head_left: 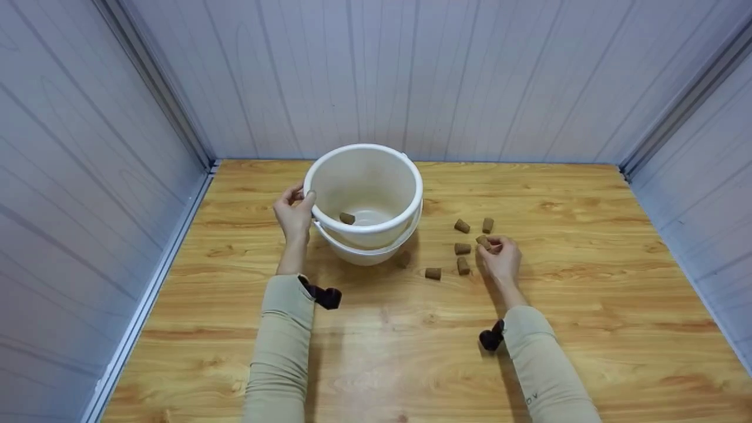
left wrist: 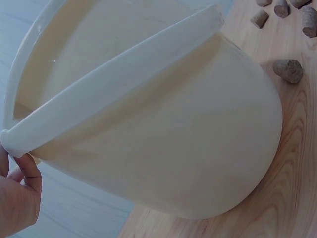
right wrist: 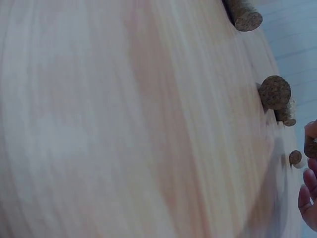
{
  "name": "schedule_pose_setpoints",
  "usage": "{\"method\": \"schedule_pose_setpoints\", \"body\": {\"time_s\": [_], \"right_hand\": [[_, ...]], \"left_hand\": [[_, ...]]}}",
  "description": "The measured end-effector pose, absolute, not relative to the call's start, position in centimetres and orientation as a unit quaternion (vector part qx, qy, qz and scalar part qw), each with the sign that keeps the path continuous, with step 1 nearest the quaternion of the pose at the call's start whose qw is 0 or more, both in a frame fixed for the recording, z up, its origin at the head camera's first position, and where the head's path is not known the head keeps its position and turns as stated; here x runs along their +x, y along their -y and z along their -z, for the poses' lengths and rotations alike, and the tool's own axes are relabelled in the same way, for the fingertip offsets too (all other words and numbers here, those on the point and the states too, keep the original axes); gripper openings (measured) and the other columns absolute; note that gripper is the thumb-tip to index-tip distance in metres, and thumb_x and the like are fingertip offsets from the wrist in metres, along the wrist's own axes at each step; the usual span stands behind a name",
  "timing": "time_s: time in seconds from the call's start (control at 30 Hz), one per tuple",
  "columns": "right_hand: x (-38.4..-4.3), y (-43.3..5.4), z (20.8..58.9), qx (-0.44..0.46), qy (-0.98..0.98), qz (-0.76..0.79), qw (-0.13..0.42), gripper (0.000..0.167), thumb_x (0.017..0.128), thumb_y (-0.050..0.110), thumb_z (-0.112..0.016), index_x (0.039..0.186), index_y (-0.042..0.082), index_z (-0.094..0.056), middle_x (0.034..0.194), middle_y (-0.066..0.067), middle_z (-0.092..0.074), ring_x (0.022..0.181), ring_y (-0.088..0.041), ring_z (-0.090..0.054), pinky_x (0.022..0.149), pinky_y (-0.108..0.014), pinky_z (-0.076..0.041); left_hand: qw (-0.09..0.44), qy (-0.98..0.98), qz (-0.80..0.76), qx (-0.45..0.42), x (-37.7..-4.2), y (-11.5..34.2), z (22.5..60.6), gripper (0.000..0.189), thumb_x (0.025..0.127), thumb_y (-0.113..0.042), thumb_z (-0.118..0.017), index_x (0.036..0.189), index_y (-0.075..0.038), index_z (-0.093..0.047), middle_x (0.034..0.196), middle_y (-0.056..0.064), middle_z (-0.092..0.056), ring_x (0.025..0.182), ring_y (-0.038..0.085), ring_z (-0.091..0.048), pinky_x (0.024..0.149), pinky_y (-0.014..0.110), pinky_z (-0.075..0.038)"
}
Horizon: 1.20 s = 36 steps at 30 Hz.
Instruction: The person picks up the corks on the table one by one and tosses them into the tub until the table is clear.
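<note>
A white plastic bucket point(head_left: 367, 240) stands on the table, its rim handle hanging down at the front. My left hand point(head_left: 295, 214) grips the left side of the bucket's rim, thumb over the edge; the left wrist view shows the fingers point(left wrist: 30, 173) under the rim. Inside the bucket lies one cork stopper point(head_left: 347, 218). To the right, my right hand point(head_left: 501, 258) pinches another cork point(head_left: 483, 241) between thumb and fingers, close above the tabletop. Several loose corks point(head_left: 462, 248) lie just left of this hand. At the right wrist view's edge, the held cork point(right wrist: 311, 148) is partly cut off.
One cork point(head_left: 433, 273) lies nearer the front, and another point(head_left: 402, 259) sits beside the bucket's base in its shadow. The wood-grain table point(head_left: 388, 346) is bounded by pale panels point(head_left: 376, 76) at the back and both sides.
</note>
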State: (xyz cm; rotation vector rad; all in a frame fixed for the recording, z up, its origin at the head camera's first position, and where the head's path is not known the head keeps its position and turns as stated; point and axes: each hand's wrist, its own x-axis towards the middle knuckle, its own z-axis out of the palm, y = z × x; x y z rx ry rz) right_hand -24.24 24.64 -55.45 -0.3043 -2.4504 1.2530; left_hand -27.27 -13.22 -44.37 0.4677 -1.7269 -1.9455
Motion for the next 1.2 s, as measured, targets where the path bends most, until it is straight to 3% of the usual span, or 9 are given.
{"method": "schedule_pose_setpoints", "body": {"time_s": [0.53, 0.9, 1.07, 1.2], "right_hand": [[-24.3, -23.0, 53.1, -0.027, 0.842, -0.478, 0.250, 0.022, 0.078, 0.000, -0.075, 0.096, -0.011, -0.067, 0.093, -0.023, -0.063, 0.081, -0.036, -0.055, 0.072, -0.035, -0.042], [-24.6, -21.6, 51.0, -0.004, 0.829, -0.504, 0.242, 0.025, 0.080, 0.004, -0.076, 0.098, -0.010, -0.067, 0.094, -0.021, -0.063, 0.083, -0.035, -0.055, 0.066, -0.021, -0.039], [-24.7, -20.8, 49.9, 0.015, 0.822, -0.513, 0.246, 0.025, 0.079, 0.002, -0.076, 0.098, -0.010, -0.066, 0.094, -0.021, -0.064, 0.084, -0.040, -0.056, 0.068, -0.027, -0.043], [-24.8, -20.2, 49.1, 0.027, 0.817, -0.518, 0.250, 0.023, 0.080, 0.002, -0.076, 0.097, -0.010, -0.067, 0.095, -0.020, -0.064, 0.084, -0.037, -0.057, 0.067, -0.026, -0.042]], "left_hand": [[0.257, 0.627, 0.716, 0.170, -27.1, 13.1, 44.2, 0.025, 0.078, 0.010, -0.063, 0.103, 0.012, -0.068, 0.073, 0.001, -0.054, 0.070, 0.008, -0.050, 0.050, 0.013, -0.044], [0.247, 0.630, 0.716, 0.172, -27.1, 13.1, 44.1, 0.028, 0.077, 0.009, -0.062, 0.104, 0.013, -0.067, 0.075, 0.003, -0.054, 0.065, 0.006, -0.051, 0.046, 0.013, -0.045], [0.244, 0.633, 0.713, 0.177, -27.2, 13.2, 44.1, 0.028, 0.077, 0.009, -0.062, 0.104, 0.012, -0.067, 0.075, 0.003, -0.054, 0.066, 0.007, -0.050, 0.046, 0.013, -0.044], [0.243, 0.633, 0.712, 0.180, -27.2, 13.2, 44.1, 0.027, 0.078, 0.009, -0.063, 0.104, 0.012, -0.068, 0.075, 0.003, -0.053, 0.067, 0.007, -0.050, 0.045, 0.013, -0.044]]}}
